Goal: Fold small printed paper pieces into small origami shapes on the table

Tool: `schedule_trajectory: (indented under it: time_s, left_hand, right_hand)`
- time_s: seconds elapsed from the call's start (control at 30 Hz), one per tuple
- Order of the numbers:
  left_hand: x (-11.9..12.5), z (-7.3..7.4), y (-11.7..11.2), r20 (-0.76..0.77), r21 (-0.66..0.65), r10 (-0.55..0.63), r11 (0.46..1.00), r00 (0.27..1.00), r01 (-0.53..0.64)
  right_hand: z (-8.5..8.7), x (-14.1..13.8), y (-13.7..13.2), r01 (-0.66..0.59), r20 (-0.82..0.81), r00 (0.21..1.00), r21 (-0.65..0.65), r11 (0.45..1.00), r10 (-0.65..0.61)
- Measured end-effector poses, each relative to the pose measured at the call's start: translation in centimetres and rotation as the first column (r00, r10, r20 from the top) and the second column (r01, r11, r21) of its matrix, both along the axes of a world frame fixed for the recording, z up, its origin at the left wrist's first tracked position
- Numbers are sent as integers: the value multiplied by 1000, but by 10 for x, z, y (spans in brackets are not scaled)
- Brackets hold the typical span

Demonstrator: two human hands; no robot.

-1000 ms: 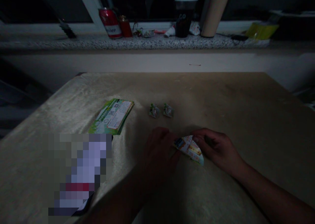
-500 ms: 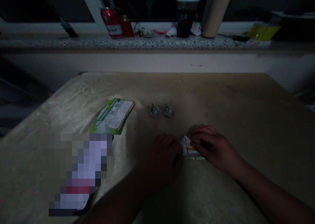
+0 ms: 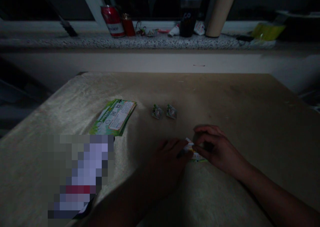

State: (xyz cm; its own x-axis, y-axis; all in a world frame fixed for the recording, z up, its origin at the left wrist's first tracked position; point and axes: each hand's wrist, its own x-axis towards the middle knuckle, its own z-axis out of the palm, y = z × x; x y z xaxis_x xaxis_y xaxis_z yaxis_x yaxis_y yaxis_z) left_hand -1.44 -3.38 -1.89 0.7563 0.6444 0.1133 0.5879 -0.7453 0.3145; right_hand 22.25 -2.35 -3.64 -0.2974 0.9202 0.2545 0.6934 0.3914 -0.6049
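Note:
A small printed paper (image 3: 198, 155), folded to a pointed top with a green lower edge, lies on the table between my hands. My left hand (image 3: 170, 157) is closed over its left side, fingertips and thumb pressing it to the tabletop. The thumb and index finger of my right hand (image 3: 215, 145) pinch its right side, and the other fingers are curled above. Both hands cover much of the paper. Beyond them stand two small folded paper pieces (image 3: 157, 112), (image 3: 171, 111), side by side.
A stack of green printed leaflets (image 3: 112, 117) lies left on the table (image 3: 240, 104), with a blurred-out phone-like object (image 3: 87, 167) nearer me. Along the windowsill (image 3: 155, 43) stand a red can (image 3: 113, 22), a small red container (image 3: 128, 25), a lidded cup (image 3: 188, 17) and a cardboard tube (image 3: 221, 12).
My left hand has shifted slightly right, its fingers now reaching farther over the folded paper. My right hand stays at the paper's right side, its fingers a little more raised.

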Motion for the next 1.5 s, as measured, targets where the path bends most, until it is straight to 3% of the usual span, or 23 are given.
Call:
schedule_trajectory:
  time_s: [0.43,0.7,0.9,1.17,1.5]
  left_hand:
    - [6,-3,-8,-76,119,-56,991,996,65]
    - [7,-4,-8,-61,114,-54,992,997,61]
    - [5,-3,-7,-52,54,-63,996,997,66]
    - [5,-1,-7,-25,-16,-27,1000,999,26]
    - [7,-4,-8,7,-41,-3,999,1000,3]
  right_hand:
    - [-9,-15,8,212,23,977,51,976,-214]
    - [-15,-19,20,256,10,966,104,961,-258]
    - [-17,-14,22,184,-1,983,107,977,-185]
    - [3,-7,34,19,156,988,6,1000,-20]
    - [11,23,28,-116,174,977,-63,991,125]
